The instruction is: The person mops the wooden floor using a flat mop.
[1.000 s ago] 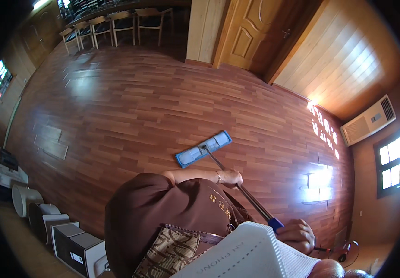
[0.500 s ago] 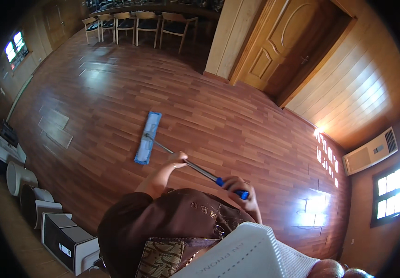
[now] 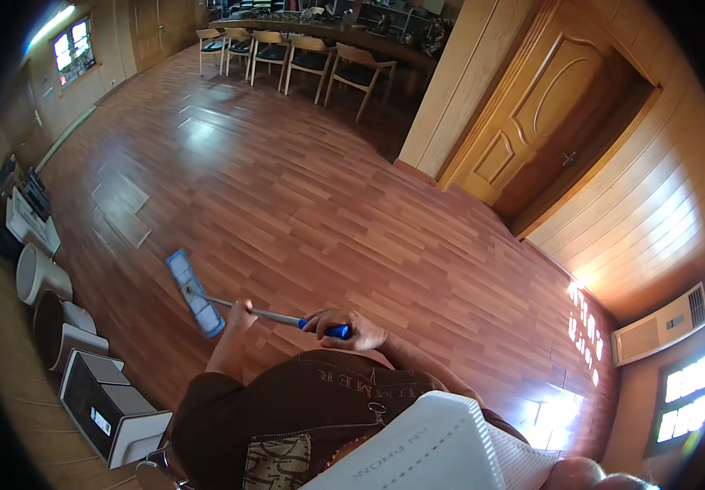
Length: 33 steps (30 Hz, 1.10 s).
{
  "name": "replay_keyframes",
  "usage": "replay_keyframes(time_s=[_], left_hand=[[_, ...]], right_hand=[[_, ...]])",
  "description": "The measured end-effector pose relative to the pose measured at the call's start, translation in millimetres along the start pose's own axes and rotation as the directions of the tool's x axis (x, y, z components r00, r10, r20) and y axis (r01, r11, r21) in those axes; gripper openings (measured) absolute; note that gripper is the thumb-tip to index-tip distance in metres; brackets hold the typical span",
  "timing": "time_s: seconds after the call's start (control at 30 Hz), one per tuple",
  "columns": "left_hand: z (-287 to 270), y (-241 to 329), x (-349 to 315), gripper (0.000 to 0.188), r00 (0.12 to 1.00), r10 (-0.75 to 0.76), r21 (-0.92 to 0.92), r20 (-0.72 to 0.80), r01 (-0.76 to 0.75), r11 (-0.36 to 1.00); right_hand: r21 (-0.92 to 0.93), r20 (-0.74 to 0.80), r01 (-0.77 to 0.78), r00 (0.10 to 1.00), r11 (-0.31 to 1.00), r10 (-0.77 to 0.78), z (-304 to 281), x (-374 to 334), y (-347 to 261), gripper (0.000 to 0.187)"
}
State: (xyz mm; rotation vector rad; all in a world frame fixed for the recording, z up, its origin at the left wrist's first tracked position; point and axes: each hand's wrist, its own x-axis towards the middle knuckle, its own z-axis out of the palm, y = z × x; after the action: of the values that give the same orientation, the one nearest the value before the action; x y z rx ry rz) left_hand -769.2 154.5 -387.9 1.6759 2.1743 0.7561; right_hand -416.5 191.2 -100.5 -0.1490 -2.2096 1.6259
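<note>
A flat mop [image 3: 195, 292] with a blue-edged, pale pad lies on the wood-look floor [image 3: 311, 220], left of centre. Its metal pole slants from the pad toward my body and ends in a blue grip. My left hand [image 3: 241, 315] is closed round the pole, nearer the pad. Wrapped round the blue grip at the top end is my right hand [image 3: 347, 327], with the blue tip showing past its fingers. Both forearms reach out in front of my brown top.
Along the left wall stand a black-and-white box-shaped unit [image 3: 99, 412], a white rounded bin-like thing [image 3: 42, 273] and other items. Several wooden chairs [image 3: 307, 69] line a long dark table at the back. A wooden door [image 3: 532, 122] is at right, an air conditioner [image 3: 661, 325] beyond it.
The mop pad has swung left and nearer to me, and its tilt has turned the other way. Both hands have moved left with the pole. The view has shifted a little.
</note>
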Motion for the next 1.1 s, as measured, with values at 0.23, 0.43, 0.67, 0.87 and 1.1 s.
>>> replay_keyframes(time_s=[0.23, 0.43, 0.67, 0.87, 1.1], left_hand=[[-15.4, -1.7, -86.3, 0.024, 0.979, -0.206, 0.032, 0.007, 0.205, 0.978], [-6.1, 28.4, -97.9, 0.025, 0.985, -0.149, 0.048, -0.092, 0.154, 0.987], [-22.0, 129.0, -64.7, 0.035, 0.985, 0.042, -0.209, -0.17, -0.078, 0.975], [-0.8, 170.3, -3.0, 0.044, 0.992, 0.114, -0.218, -0.045, -0.121, 0.968], [113.5, 88.7, 133.2, 0.014, 0.976, 0.171, 0.014, -0.138, -0.171, 0.985]], right_hand=[[0.172, 0.069, -0.065, 0.996, 0.983, 0.054, 0.4, -0.9, 3.0, 0.01], [0.148, 0.077, -0.029, 0.997, 0.989, 0.018, -39.4, 1.0, -41.9, 0.012], [-0.033, -0.033, 0.043, 0.999, 0.999, -0.044, -71.1, -16.5, -99.6, 0.012], [-0.205, -0.043, 0.119, 0.991, 0.972, -0.13, -75.0, -22.2, -129.3, 0.008], [-0.119, -0.315, 0.095, 0.94, 0.988, -0.128, -59.5, -2.7, -90.8, 0.006]])
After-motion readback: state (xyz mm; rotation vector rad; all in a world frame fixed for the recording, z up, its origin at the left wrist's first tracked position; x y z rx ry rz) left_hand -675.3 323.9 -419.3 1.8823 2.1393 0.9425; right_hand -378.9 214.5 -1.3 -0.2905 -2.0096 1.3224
